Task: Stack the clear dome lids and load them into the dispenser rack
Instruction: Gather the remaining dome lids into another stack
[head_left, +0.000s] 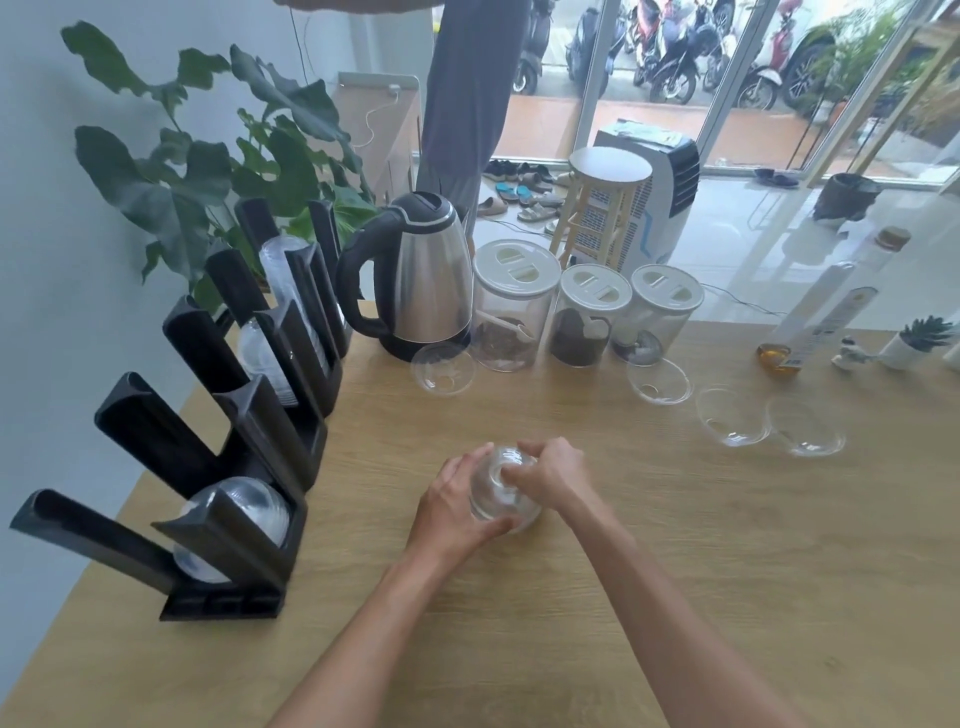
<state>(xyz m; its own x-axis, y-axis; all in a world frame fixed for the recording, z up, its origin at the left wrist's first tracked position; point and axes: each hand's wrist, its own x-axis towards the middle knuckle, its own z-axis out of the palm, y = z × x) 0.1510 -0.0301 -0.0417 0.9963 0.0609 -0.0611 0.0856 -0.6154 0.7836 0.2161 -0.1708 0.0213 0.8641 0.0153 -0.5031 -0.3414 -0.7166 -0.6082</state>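
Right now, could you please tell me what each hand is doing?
Left hand: closed around the side of the lid stack on the table.
Right hand: closed on the top of the same lid stack.

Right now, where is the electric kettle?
The kettle stands at the back of the wooden table, left of centre, between the black dispenser rack and three white-lidded jars.

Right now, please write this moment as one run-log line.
both hands: left hand, right hand | holding: lid stack | loose lids: four | rack: partly loaded
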